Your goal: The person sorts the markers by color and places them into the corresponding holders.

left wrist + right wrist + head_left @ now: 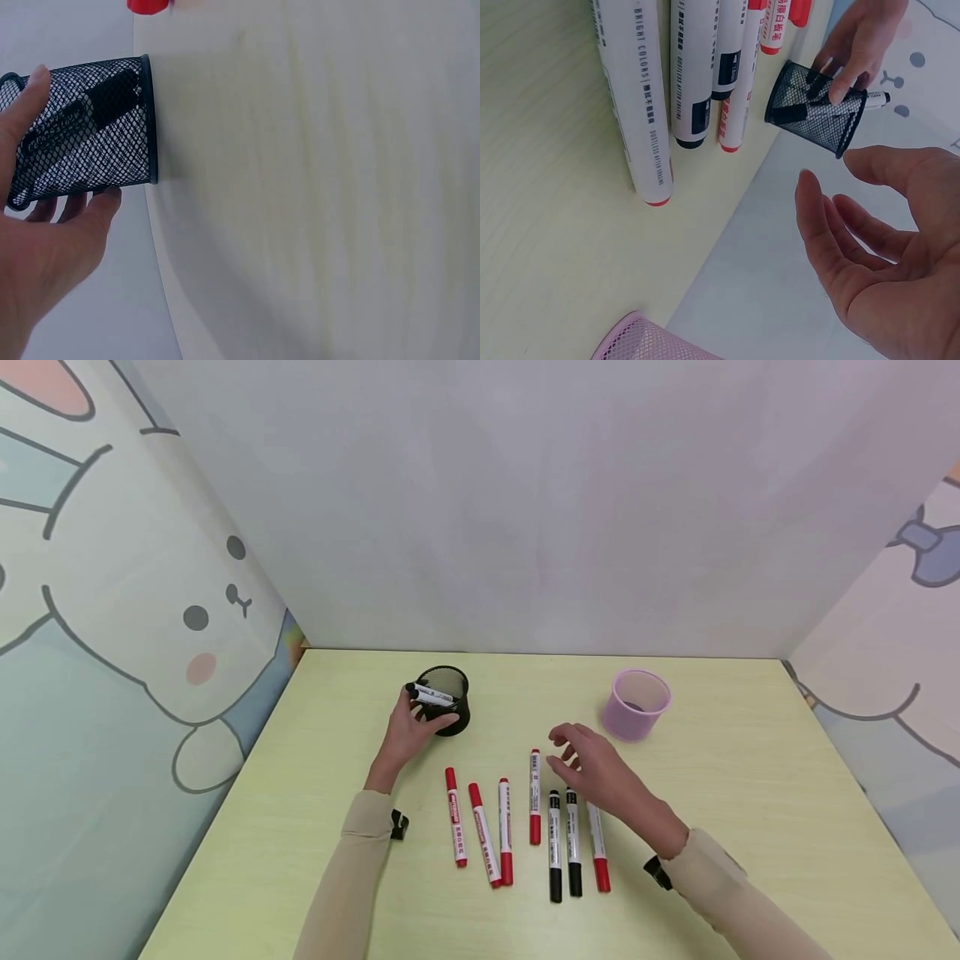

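Observation:
My left hand (405, 735) grips the side of a black mesh cup (453, 718), thumb on one side and fingers on the other. In the right wrist view, a black-and-white marker (877, 99) leans in that cup, its end sticking out past the rim. The left wrist view shows the left hand (56, 255) around the mesh cup (90, 135), a dark-capped marker visible through the mesh. Above the markers hovers my right hand (600, 772), fingers loosely bent with nothing between them; beneath are black-capped markers (573, 843) and a red-capped marker (597, 843).
A pink cup (632, 714) stands at the back right of the table. More red-capped markers (483, 835) lie in a loose row between the hands, one (535, 793) slightly farther back. Printed cloth hangs at both sides, plain cloth behind the table.

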A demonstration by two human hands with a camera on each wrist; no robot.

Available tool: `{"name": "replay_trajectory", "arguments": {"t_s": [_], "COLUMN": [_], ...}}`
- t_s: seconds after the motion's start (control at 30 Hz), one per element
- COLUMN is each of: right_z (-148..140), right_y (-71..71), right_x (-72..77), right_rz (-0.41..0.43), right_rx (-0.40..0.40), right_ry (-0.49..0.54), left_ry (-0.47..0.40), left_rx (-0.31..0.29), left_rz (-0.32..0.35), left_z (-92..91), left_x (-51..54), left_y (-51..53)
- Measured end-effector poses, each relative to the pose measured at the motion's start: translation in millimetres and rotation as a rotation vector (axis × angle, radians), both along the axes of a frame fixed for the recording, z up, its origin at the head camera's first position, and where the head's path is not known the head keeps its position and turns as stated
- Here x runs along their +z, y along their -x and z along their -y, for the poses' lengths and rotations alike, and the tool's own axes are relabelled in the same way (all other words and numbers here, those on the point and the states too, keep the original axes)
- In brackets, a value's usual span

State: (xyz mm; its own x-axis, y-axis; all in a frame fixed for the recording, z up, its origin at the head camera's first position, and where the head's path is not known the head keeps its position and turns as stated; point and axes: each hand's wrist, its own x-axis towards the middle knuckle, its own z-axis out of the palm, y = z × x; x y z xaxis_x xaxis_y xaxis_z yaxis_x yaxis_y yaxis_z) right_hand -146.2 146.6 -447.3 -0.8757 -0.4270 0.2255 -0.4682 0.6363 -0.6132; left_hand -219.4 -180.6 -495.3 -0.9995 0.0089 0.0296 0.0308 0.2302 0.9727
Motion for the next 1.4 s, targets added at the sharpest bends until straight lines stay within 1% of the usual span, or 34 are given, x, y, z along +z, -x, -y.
{"name": "replay_trajectory", "arguments": {"t_s": [0.17, 0.3, 0.33, 0.53, 0.57, 0.93, 1.23, 1.4], "right_z": [-5.0, -7.8, -8.0, -8.8, -9.5, -15.8, -14.3, -12.7], "right_y": [-7.1, -12.4, -14.0, -24.1, -25.6, -40.4, -55.3, -61.2], "right_x": [-2.4, -4.1, -3.9, -4.4, -4.6, -5.5, -10.1, -11.9], "right_rz": [0.034, 0.083, 0.098, 0.148, 0.15, 0.229, 0.352, 0.391], "right_rx": [-0.039, -0.07, -0.076, -0.112, -0.116, -0.174, -0.209, -0.229], "right_ry": [-0.024, -0.043, -0.048, -0.062, -0.064, -0.079, -0.076, -0.061], "left_ry": [0.002, -0.001, -0.006, -0.001, 0.004, 0.02, 0.016, 0.009], "left_rx": [-0.001, -0.004, -0.007, -0.003, 0.0, 0.005, 0.003, -0.001], "left_rz": [0.003, 0.006, 0.014, 0.021, 0.014, 0.009, 0.014, 0.011], "left_z": [-0.1, -0.5, -1.4, -0.9, -0.1, 0.5, 0.8, 0.7], "left_x": [-0.2, 0.3, 4.8, 3.3, -1.1, 0.2, 0.8, 0.5], "left_y": [1.0, 0.5, -1.8, -2.0, 0.1, -0.7, -1.3, -1.1]}}
